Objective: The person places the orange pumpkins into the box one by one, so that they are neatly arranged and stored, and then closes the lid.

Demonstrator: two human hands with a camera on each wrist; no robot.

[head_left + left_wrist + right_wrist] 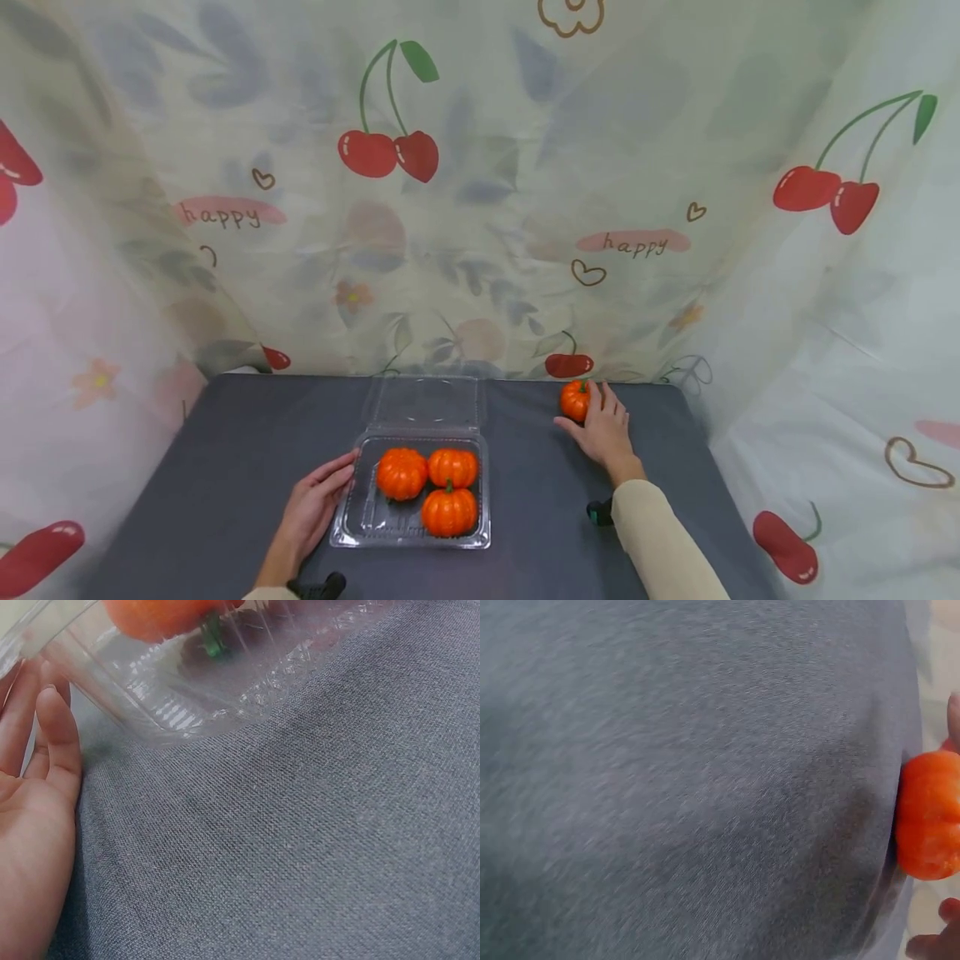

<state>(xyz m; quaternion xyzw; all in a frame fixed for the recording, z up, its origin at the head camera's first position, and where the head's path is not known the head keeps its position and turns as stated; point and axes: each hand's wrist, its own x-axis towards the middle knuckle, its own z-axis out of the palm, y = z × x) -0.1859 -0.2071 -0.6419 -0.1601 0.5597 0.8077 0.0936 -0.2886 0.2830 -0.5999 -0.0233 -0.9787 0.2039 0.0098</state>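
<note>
1. A small orange pumpkin (575, 401) is being cupped at the far right of the tabletop (225, 450), close to the back edge and well apart from the container. Its ribbed, rounded body could be squeezed sideways out of a shallow hold, and it would likely be sent rolling toward the curtain.
2. The right hand (603, 429) is being curled loosely around the pumpkin, thumb on the near side and fingers on the right; whether the grip is being closed firmly cannot be told. In the right wrist view only the edge of the fruit and a fingertip are being shown.
3. The clear plastic clamshell (360, 517) is being steadied at the near centre, with three pumpkins (448, 510) being held inside and one free space at its near left. Its light tray could be tipped or slid if it is knocked during loading.
4. The left hand (311, 508) is being kept flat, fingers straight, against the clamshell's left wall, with nothing being grasped.
5. The hinged lid (426, 402) is being left standing open behind the tray and could be caught by a passing sleeve.
</note>
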